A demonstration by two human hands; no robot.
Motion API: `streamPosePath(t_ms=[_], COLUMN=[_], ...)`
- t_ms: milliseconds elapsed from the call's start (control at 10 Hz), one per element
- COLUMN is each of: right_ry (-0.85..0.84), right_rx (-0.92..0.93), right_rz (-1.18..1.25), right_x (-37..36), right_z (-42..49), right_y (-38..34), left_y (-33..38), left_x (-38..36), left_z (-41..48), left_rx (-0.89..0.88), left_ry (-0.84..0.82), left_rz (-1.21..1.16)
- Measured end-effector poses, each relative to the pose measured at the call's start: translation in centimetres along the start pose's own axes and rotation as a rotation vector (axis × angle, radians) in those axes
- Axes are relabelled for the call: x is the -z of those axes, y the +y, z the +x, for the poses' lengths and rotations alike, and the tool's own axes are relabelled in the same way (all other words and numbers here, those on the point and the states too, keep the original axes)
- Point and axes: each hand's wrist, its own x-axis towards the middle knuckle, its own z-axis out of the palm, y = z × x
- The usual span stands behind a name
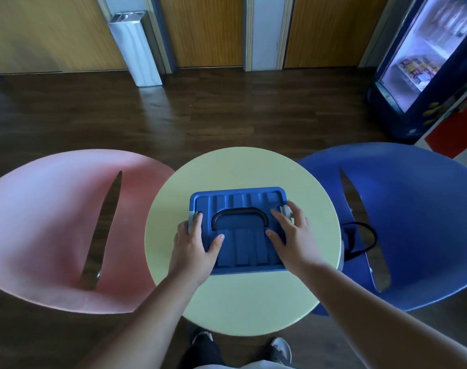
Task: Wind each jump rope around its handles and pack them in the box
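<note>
We see the blue box (pixel 243 243) standing with its lid on at the middle of the round pale-yellow tabletop (pixel 240 296), a little nearer the far edge than the near edge. A black carry handle (pixel 239 213) lies folded flat on the ribbed lid. There is a grey latch (pixel 191 219) at the box's left side and a second grey latch (pixel 285 210) at its right side.

The left grip (pixel 192 249) lies on the left part of the lid. Its thumb is spread across the lid top and its forefinger sits just beside the left latch. The outer fingers bend down over the box's left edge, and we cannot tell whether they clasp it or only rest there. The right grip (pixel 293 233) is released, with straight, spread fingers lying flat on the right part of the lid. Its thumb points toward the handle and its fingertips reach the right latch.

A pink chair (pixel 54 222) stands off the tabletop's left edge and a blue chair (pixel 413 209) off its right edge. On the blue seat, just beside the right edge of the tabletop, lies a looped black cord (pixel 374 237). We cannot make out what it is. A shoe (pixel 281 350) shows on the dark wooden floor below the near edge.
</note>
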Motion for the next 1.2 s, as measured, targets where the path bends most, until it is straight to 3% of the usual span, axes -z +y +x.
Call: streamPosePath(t_ms=[100, 300, 1000, 1200], right_ry=[0.016, 0.074, 0.058, 0.115], right_rx=[0.083, 0.054, 0.026, -0.013], right_rz=[-0.118, -0.129, -0.163, 0.030], right_x=[-0.1, -0.2, 0.1, 1.5], right_z=[2.5, 6.9, 12.3, 8.9], right_y=[-0.2, -0.7, -1.3, -1.4], left_y=[0.0, 0.0, 0.7, -0.1], left_x=[-0.1, -0.2, 0.6, 2.2], left_z=[2.4, 8.0, 13.5, 11.6], left_rx=[-0.116, -0.190, -0.141, -0.089], left_ry=[0.074, 0.077, -0.009, -0.033], left_rz=[0.056, 0.022, 0.038, -0.163])
